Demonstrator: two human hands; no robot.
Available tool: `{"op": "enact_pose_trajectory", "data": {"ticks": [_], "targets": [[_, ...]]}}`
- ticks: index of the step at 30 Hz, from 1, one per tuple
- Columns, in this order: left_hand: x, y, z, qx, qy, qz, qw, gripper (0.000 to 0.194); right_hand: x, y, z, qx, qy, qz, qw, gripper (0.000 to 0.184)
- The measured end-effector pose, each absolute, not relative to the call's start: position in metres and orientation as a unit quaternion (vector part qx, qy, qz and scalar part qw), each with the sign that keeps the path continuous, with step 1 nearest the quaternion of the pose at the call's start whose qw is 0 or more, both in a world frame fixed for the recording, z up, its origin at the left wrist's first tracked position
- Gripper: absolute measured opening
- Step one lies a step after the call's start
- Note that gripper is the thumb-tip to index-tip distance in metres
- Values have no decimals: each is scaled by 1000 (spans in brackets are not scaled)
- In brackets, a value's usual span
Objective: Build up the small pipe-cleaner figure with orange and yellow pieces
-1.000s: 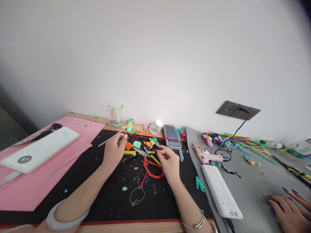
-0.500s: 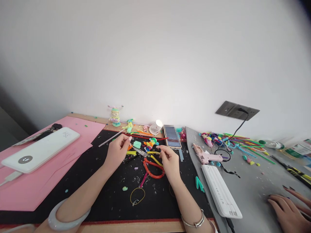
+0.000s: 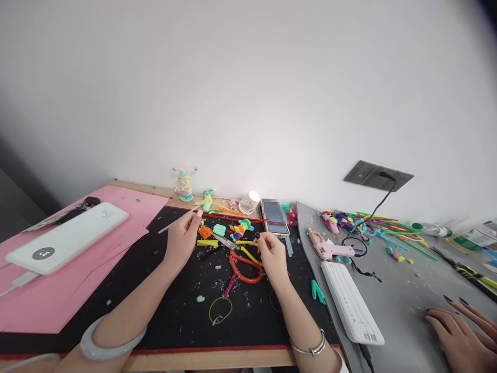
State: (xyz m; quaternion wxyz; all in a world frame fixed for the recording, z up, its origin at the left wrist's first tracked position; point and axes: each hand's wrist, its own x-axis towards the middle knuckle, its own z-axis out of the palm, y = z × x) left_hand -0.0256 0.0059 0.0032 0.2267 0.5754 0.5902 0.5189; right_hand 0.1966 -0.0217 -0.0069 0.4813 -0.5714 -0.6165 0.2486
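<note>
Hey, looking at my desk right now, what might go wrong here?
The left hand holds a thin stick close above the scissors, so a finger might catch the blades. The glue gun lies plugged in beside another person's hand; its cord could snag.

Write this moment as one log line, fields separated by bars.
left hand: holds thin white stick | right hand: pinches small dark bead | scissors between hands | surface: black mat
</note>
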Motion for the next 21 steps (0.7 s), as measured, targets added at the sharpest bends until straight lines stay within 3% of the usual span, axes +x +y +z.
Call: {"op": "enact_pose_trajectory", "data": {"ticks": [2,7,14,21], "targets": [[-26,8,3,583,595,507,220,29,197,-21,-7,-571,-612,236,493,15],[-29,15,-2,717,548,376,211,26,200,-22,-7,-553,-628,221,502,36],[-48,22,-4,816,481,239,216,26,203,-20,-10,-558,-599,243,520,36],[-41,20,-2,781,500,294,231,24,206,-21,-9,-562,-581,240,538,34]]}}
